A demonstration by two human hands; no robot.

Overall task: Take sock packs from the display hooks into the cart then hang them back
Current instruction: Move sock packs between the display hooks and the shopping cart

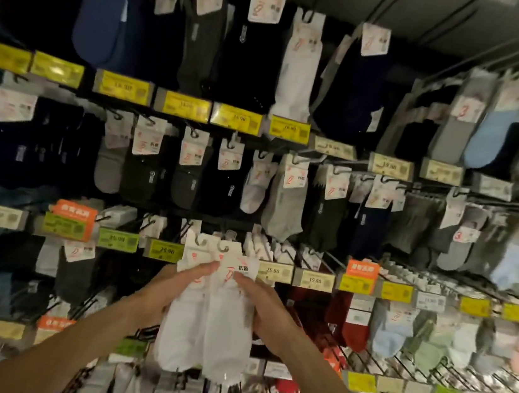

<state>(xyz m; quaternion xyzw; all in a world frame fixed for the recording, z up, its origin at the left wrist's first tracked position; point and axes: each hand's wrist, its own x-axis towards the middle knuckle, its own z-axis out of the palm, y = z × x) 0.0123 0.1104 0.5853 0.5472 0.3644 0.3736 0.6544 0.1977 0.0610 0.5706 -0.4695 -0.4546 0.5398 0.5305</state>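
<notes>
My left hand [170, 287] grips the left edge of the white sock packs [207, 331], thumb laid across the front, the other fingers curled behind and out of sight. The packs hang between both hands, long axis vertical, header card [237, 267] uppermost and toes pointing down. The fabric is soft white knit, limp, lightly creased and rounded at the toes. The card is stiff white paper with red and black print, topped by a small hanger loop [224, 248]. The loop sits level with the wire display hooks [330, 259] of that row; I cannot tell whether it is threaded on one. My right hand [264, 309] grips the right edge, fingertips pinching the card's lower corner. Yellow price tags [162, 249] flank the card on both sides.
</notes>
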